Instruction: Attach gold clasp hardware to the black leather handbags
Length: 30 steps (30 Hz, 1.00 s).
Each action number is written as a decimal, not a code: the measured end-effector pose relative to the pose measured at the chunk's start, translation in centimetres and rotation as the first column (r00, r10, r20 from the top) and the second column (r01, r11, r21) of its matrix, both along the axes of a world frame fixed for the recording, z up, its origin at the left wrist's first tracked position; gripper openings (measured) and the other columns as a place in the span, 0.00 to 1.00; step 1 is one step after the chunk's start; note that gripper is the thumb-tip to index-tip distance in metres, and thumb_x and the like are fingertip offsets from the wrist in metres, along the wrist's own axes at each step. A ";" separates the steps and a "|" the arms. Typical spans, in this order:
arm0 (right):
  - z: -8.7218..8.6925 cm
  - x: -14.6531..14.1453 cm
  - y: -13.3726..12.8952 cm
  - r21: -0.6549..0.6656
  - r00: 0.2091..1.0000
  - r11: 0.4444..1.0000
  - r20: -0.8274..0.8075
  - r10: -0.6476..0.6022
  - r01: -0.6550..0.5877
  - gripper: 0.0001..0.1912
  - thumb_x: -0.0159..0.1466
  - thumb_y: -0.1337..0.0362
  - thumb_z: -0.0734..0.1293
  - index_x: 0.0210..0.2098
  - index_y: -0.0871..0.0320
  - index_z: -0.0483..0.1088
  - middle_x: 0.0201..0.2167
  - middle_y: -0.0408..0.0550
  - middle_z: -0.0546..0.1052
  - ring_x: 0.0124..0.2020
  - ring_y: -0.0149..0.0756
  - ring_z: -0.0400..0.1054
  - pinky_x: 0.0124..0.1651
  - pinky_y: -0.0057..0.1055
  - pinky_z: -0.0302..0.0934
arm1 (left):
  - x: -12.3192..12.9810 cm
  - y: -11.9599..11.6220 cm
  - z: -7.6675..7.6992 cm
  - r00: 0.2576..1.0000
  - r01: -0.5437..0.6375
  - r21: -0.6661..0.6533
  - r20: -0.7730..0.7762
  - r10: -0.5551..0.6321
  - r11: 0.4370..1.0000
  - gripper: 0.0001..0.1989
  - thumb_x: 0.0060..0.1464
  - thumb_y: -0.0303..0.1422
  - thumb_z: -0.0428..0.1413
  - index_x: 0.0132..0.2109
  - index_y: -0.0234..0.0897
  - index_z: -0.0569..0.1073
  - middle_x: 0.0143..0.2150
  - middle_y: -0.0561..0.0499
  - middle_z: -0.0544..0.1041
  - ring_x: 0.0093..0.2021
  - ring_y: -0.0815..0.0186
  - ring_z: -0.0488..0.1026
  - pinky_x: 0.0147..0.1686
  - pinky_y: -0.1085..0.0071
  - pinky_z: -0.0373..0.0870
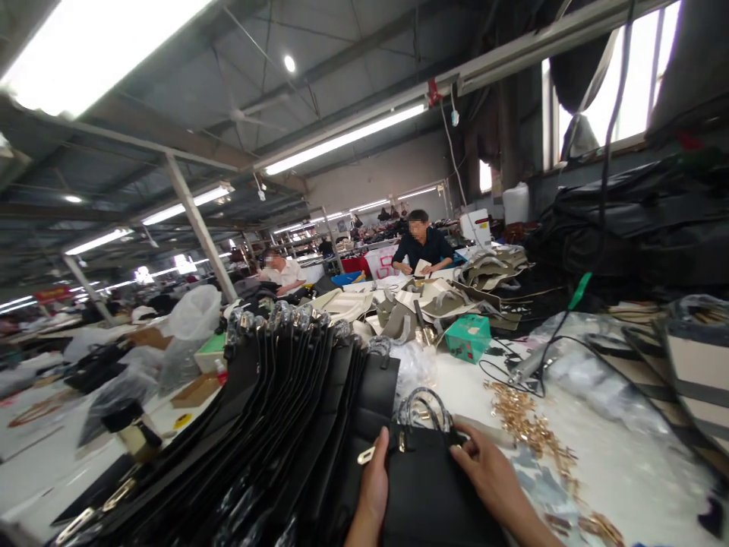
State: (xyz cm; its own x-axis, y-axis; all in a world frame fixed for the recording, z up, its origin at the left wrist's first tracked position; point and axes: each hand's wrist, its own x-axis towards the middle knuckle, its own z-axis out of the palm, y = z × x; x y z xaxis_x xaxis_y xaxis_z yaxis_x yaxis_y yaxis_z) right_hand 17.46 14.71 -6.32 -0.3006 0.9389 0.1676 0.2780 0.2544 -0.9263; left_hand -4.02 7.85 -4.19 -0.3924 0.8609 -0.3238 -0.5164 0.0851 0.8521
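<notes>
A black bag (436,486) with plastic-wrapped handles and a gold clasp part near its top edge stands low in the centre. My left hand (373,482) is closed on its left edge, thumb up, beside a gold metal plate (366,456). At the bag's upper right corner my right hand (484,463) grips the edge between thumb and fingers. A long row of similar black bags (290,403), their handles wrapped in clear plastic, leans to the left of the held bag. Gold metal fittings (518,418) lie scattered on the white table right of my right hand.
A green box (468,338) with a cable sits beyond the bags. Grey and beige bag pieces (399,308) are heaped behind it. Across the table a person in dark clothes (424,247) works; another in a light shirt (282,273) sits further left. Clear plastic (604,387) lies at right.
</notes>
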 end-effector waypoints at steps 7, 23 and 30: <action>-2.2 0.2 1.6 -0.091 0.996 0.992 0.032 0.088 -0.084 0.28 0.58 0.50 0.62 0.51 0.60 0.70 0.21 0.43 0.74 0.27 0.43 0.71 0.32 0.34 0.59 | 0.8 -0.2 0.2 0.999 0.024 0.014 -0.044 -0.023 1.000 0.28 0.48 0.51 0.61 0.51 0.37 0.78 0.46 0.41 0.81 0.51 0.44 0.76 0.56 0.50 0.67; 2.7 3.0 0.0 -0.337 0.832 0.850 -0.522 0.189 -0.404 0.19 0.55 0.48 0.68 0.36 0.56 0.68 0.19 0.35 0.62 0.18 0.28 0.60 0.20 0.24 0.51 | 4.1 -5.8 10.0 0.801 0.275 0.029 -0.559 -0.212 0.961 0.31 0.40 0.35 0.69 0.54 0.36 0.75 0.52 0.40 0.78 0.53 0.49 0.73 0.54 0.59 0.67; 3.7 2.5 -1.1 -0.230 0.727 0.826 -0.627 0.279 -0.515 0.17 0.57 0.49 0.68 0.35 0.57 0.66 0.20 0.34 0.61 0.17 0.23 0.58 0.19 0.20 0.50 | 0.9 -5.8 16.7 0.602 0.163 -0.069 -0.783 -0.154 0.984 0.26 0.45 0.27 0.62 0.54 0.38 0.73 0.57 0.41 0.74 0.54 0.54 0.72 0.57 0.58 0.65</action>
